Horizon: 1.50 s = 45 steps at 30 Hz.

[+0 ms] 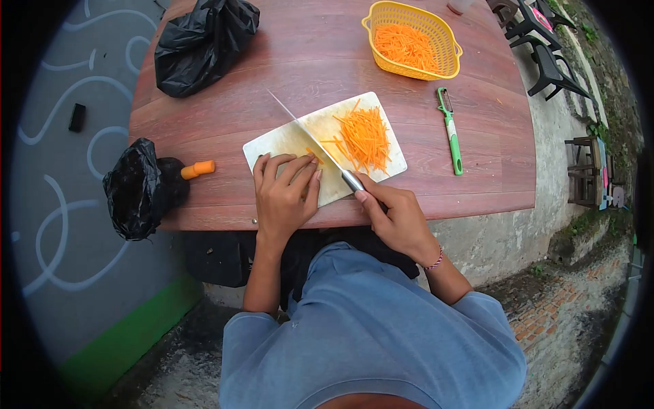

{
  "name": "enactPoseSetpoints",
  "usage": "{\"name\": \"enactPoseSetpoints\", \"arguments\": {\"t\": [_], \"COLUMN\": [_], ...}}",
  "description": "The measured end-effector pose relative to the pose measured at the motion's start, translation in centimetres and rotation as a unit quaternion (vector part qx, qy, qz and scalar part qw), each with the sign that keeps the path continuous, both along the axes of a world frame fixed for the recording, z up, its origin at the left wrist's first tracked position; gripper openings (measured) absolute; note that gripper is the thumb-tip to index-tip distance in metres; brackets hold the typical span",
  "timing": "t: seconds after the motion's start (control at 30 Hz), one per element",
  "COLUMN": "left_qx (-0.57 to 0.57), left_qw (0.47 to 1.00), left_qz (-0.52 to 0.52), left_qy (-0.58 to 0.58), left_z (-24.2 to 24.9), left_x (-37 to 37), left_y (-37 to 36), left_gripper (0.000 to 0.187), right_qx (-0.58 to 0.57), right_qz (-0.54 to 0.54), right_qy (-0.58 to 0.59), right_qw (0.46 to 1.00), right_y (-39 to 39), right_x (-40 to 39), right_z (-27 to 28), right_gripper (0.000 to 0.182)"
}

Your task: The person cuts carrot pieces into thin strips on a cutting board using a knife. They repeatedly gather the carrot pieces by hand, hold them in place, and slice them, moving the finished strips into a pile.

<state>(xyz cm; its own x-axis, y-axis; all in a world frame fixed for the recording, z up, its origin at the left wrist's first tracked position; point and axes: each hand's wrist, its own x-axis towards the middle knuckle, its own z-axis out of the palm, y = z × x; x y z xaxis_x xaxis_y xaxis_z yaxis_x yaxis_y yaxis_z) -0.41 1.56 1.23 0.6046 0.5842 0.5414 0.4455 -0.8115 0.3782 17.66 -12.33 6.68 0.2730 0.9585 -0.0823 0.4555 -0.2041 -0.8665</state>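
A white cutting board (327, 194) lies at a slant near the table's front edge. My right hand (398, 215) is wrapped round the handle of a kitchen knife (306, 131), whose blade points away to the upper left across the board. Left of the blade, my left hand (286, 187) rests on the board with bent fingers, pressing on carrot pieces (315, 157) that its fingertips partly hide. On the blade's right side lies a loose pile of carrot sticks (364, 138).
A yellow plastic basket (453, 53) at the back holds shredded carrot (407, 46). Right of the board lies a green-handled peeler (453, 140). Black plastic bags (204, 48) sit at the left, and a carrot piece (198, 170) lies beside the lower bag (139, 194).
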Motion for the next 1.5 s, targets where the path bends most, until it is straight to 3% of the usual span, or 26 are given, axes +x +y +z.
{"name": "enactPoseSetpoints", "arguments": {"t": [0.1,0.17,0.37,0.5,0.67,1.03,1.07,1.1,1.37,1.5], "left_qx": [0.001,-0.007,-0.008,-0.005,-0.008,-0.01,-0.007,-0.003,-0.003,0.003], "left_qw": [1.0,1.0,1.0,1.0,1.0,1.0,1.0,1.0,1.0,1.0], "left_qz": [-0.004,-0.002,0.001,0.0,-0.007,-0.021,-0.019,-0.014,-0.001,-0.007], "left_qy": [0.004,-0.003,-0.007,-0.007,-0.01,0.016,0.015,0.014,0.016,0.013], "left_z": [-0.3,-0.3,0.3,0.5,0.4,-0.1,-0.1,0.0,0.2,0.1], "left_x": [0.0,-0.1,0.0,0.0,-0.1,-0.2,-0.2,-0.3,0.0,0.0], "left_y": [0.2,0.2,0.1,0.1,0.1,0.2,0.3,0.3,0.1,0.2], "left_gripper": [0.02,0.019,0.017,0.016,0.015,0.016,0.016,0.016,0.016,0.016], "right_qx": [0.01,-0.043,0.006,-0.037,0.04,0.015,0.057,0.1,0.101,-0.003], "right_qz": [-0.025,-0.001,0.023,0.019,0.035,0.039,0.041,0.046,0.041,0.015], "right_qy": [0.036,0.058,0.045,0.047,-0.058,-0.163,-0.163,-0.162,-0.067,0.012], "right_qw": [0.999,0.997,0.999,0.998,0.997,0.986,0.984,0.981,0.992,1.0], "right_y": [0.2,0.6,0.5,0.5,0.1,3.2,4.0,4.4,1.4,0.2], "right_x": [0.0,-0.1,-0.8,-0.8,-1.2,-3.0,-2.9,-2.8,-0.4,0.7], "right_z": [-0.1,0.7,-0.3,0.9,0.2,-0.9,-1.8,-2.3,-1.6,0.4], "right_gripper": [0.04,0.04,0.041,0.04,0.041,0.039,0.04,0.041,0.04,0.039]}}
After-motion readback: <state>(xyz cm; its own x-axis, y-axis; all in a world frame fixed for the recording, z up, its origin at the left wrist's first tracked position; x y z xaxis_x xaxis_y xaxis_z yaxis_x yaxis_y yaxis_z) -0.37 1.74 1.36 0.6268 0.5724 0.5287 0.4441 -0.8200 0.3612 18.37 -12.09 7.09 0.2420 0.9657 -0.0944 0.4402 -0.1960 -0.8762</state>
